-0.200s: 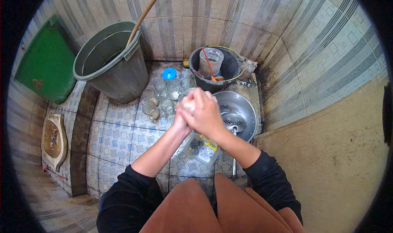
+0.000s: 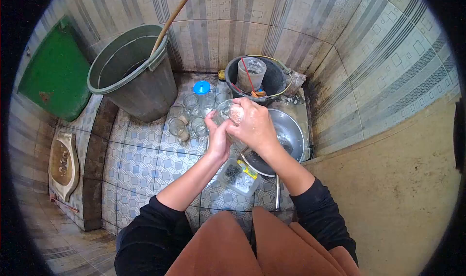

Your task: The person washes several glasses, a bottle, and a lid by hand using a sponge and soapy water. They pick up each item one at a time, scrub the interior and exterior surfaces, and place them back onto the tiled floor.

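Note:
Both my hands hold one clear drinking glass [image 2: 224, 112] up over the tiled floor, its mouth turned toward me. My left hand [image 2: 217, 138] grips it from below. My right hand [image 2: 252, 123] wraps its side, with fingers pushed into the mouth around something pale, maybe a scrubber. Just under my right hand lies a steel basin [image 2: 291, 130]. Several clear glasses [image 2: 187, 116] stand on the floor to the left of my hands.
A big grey bucket [image 2: 131, 77] with a wooden stick stands at back left. A black bucket [image 2: 274, 79] holding a plastic jug is behind the basin. A small plastic tub [image 2: 238, 175] sits near my knees. A blue-lidded jar [image 2: 201, 88] stands behind the glasses. Tiled walls close in.
My hands have lifted slightly and turned the glass, so its open mouth now shows; the right hand shifted rightward over the basin.

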A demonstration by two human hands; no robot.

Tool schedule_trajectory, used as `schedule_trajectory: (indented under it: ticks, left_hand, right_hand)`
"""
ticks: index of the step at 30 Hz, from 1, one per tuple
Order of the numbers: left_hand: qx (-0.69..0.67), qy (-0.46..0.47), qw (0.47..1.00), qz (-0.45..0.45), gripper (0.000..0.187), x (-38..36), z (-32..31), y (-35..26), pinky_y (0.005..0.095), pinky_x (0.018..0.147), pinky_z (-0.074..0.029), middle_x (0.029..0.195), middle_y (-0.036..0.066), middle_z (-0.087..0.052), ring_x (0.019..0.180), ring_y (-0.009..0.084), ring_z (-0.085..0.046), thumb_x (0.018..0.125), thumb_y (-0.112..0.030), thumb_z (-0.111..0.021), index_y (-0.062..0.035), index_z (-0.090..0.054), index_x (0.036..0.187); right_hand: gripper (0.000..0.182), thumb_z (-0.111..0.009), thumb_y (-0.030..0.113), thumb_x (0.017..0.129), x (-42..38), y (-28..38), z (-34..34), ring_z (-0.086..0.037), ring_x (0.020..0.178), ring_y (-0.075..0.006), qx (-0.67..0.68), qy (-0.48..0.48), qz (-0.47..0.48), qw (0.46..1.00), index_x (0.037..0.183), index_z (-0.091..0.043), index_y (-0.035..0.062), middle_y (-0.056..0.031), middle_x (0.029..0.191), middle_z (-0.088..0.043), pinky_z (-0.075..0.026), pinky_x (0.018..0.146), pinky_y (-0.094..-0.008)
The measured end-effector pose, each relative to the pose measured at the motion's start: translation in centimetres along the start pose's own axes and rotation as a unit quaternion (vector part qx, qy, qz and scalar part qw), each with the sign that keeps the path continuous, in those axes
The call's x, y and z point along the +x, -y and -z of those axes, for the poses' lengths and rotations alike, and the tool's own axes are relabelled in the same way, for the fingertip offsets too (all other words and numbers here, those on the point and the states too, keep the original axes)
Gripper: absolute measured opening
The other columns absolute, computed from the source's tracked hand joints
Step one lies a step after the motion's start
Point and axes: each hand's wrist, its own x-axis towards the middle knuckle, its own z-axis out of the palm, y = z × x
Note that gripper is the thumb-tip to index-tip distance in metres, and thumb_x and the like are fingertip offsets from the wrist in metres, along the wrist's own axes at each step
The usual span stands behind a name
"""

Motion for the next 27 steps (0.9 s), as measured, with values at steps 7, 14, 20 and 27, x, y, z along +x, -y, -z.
schedule_trajectory:
  ticks: [7, 14, 20, 27]
  left_hand:
    - [-0.156, 0.109, 0.967, 0.168, 0.052, -0.6, -0.8, -2.0, 0.0414, 0.088, -0.037, 0.114, 0.009, -0.046, 0.105, 0.0225, -0.046, 0.079, -0.048, -0.038, -0.011, -0.041, 0.116]
    - [-0.167, 0.062, 0.97, 0.168, 0.06, 0.2, -1.0, -1.6, 0.0398, 0.089, -0.036, 0.114, 0.008, -0.048, 0.102, 0.0229, -0.048, 0.077, -0.056, -0.037, -0.0114, -0.041, 0.117]
    - [-0.248, 0.081, 0.954, 0.147, 0.05, 1.5, 0.1, -1.5, 0.0356, 0.087, -0.037, 0.104, 0.007, -0.051, 0.101, 0.0222, -0.047, 0.082, -0.052, -0.031, -0.0112, -0.048, 0.106]
    - [-0.272, 0.161, 0.927, 0.202, 0.04, 4.6, 3.5, 1.4, 0.0351, 0.077, -0.042, 0.092, 0.009, -0.056, 0.084, 0.0242, -0.054, 0.081, -0.044, -0.035, -0.0095, -0.054, 0.087]
  right_hand:
    - [0.027, -0.065, 0.021, 0.065, 1.0, -0.8, 0.1, -0.055, 0.062, -0.0283, 0.077, 0.023, 0.02, 0.997, 0.078, -0.056, 0.0003, -0.0148, 0.072, -0.057, -0.043, 0.057, -0.0322]
    - [0.03, -0.06, 0.025, 0.072, 1.2, -2.4, -1.6, -0.055, 0.081, -0.0283, 0.301, 0.033, -0.105, 0.947, 0.089, -0.052, 0.0011, -0.0141, 0.086, -0.056, -0.042, 0.073, -0.0317]
    - [0.034, -0.062, 0.019, 0.063, -0.8, -0.1, -3.4, -0.044, 0.092, -0.0309, 0.032, -0.076, 0.142, 0.986, 0.094, -0.052, 0.0069, -0.0145, 0.101, -0.045, -0.037, 0.08, -0.0387]
    - [0.017, -0.062, 0.027, 0.062, -1.7, -1.9, -5.4, -0.048, 0.072, -0.021, -0.069, -0.114, 0.356, 0.925, 0.064, -0.053, 0.0125, -0.003, 0.076, -0.051, -0.037, 0.058, -0.0341]
